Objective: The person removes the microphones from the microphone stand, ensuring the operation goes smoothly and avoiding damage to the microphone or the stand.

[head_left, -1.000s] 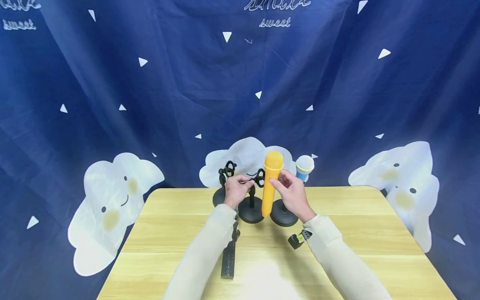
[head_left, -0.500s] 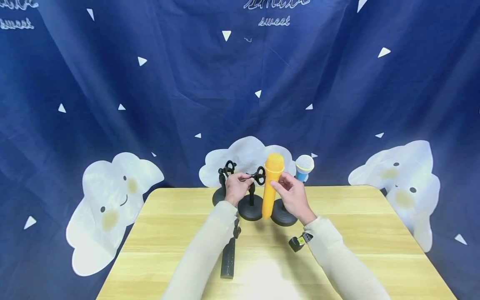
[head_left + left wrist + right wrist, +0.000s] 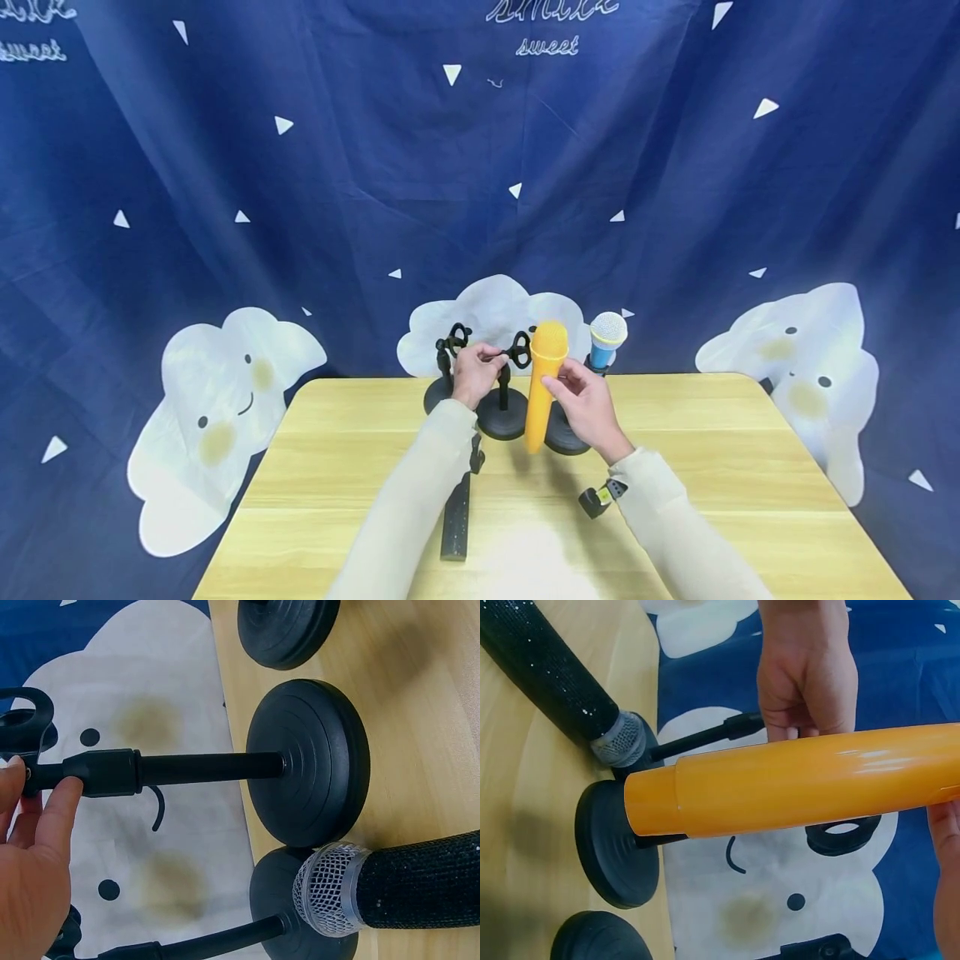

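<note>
My left hand [image 3: 477, 377] pinches the joint below the holder ring [image 3: 519, 350] of the middle microphone stand, whose round black base [image 3: 311, 761] rests on the table. In my right hand [image 3: 592, 408] is a yellow microphone [image 3: 545, 383], gripped by its handle between thumb and fingers. It stands nearly upright, mesh head up, just right of that ring. The right wrist view shows its tail end [image 3: 651, 801] off the table. In the head view, a blue microphone [image 3: 602, 355] with a white head sits in the right stand, its base [image 3: 564, 435] partly covered.
A third stand [image 3: 437, 394] is on the left, its ring unfilled. A black sparkly microphone [image 3: 455, 521] lies on the wooden table [image 3: 345, 467] near my left forearm, its silver head [image 3: 328, 889] towards the stands. Behind the table hangs a blue curtain [image 3: 375, 183] with clouds.
My right hand and the yellow microphone have come down slightly and a little nearer to me. The left hand stays at the middle stand's joint.
</note>
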`<state>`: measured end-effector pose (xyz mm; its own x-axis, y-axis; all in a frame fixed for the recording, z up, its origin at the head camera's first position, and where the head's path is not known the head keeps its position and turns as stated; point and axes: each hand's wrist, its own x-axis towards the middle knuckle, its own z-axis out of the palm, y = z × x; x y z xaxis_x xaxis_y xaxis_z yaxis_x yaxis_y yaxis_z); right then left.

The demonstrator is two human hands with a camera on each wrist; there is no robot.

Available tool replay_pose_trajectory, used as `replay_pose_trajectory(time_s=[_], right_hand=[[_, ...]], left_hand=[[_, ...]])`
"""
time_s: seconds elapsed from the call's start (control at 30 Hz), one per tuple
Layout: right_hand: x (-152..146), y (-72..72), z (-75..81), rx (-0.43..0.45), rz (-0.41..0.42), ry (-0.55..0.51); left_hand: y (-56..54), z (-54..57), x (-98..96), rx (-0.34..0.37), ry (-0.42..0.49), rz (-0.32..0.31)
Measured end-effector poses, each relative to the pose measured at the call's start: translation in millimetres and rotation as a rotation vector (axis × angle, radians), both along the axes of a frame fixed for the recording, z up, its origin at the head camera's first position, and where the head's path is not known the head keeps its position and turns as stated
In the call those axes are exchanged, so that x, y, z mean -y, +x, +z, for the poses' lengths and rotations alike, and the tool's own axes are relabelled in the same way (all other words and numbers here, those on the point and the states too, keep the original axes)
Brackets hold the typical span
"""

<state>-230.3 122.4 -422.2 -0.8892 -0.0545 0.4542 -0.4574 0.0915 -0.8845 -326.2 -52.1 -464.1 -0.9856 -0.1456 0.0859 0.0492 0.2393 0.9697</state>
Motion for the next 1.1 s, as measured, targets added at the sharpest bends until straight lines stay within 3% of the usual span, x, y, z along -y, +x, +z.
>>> replay_pose_trajectory(time_s=[0.5,0.77,0.9,1.1], right_hand=[[0,6.3,-11.7,0.038,0.001,-0.012],[-5,-6.6,-41.4,0.070,-0.022,-0.039],[-6,-6.2,-44.8,0.075,-0.022,-0.048],[-8,-5.2,-46.9,0.068,-0.026,-0.028]], left_hand=[[-9.9,0.7,-1.4,-0.019,-0.087,0.001],[-17.8,2.8,-4.7,-0.026,-0.128,0.005],[-21.1,4.4,-6.8,-0.038,-0.137,0.016],[-26.5,4.8,-8.7,-0.003,-0.122,0.028]])
